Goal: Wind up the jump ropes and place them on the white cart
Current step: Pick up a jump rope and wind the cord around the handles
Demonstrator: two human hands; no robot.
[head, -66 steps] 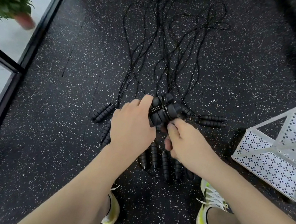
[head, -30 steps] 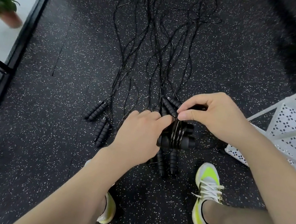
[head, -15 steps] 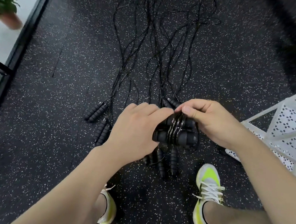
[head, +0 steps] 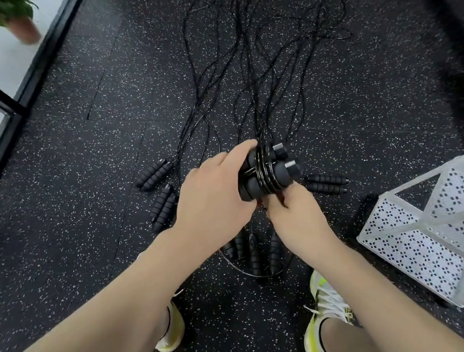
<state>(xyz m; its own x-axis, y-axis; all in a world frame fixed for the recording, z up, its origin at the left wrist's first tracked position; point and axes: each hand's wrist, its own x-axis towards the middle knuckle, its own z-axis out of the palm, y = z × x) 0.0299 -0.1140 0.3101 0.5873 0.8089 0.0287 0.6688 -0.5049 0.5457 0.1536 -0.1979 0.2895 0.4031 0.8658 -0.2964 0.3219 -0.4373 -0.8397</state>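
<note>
Your left hand [head: 212, 200] and right hand [head: 297, 215] both grip the bundle [head: 264, 171]: two black handles bound tight by glossy cord coils, held above the floor [head: 69, 211]. The cart [head: 426, 235] stands near, right; loose ropes [head: 255, 73] sprawl ahead.

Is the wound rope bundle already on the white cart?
No, the wound rope bundle is held between the left hand and right hand, apart from the white cart.
</note>
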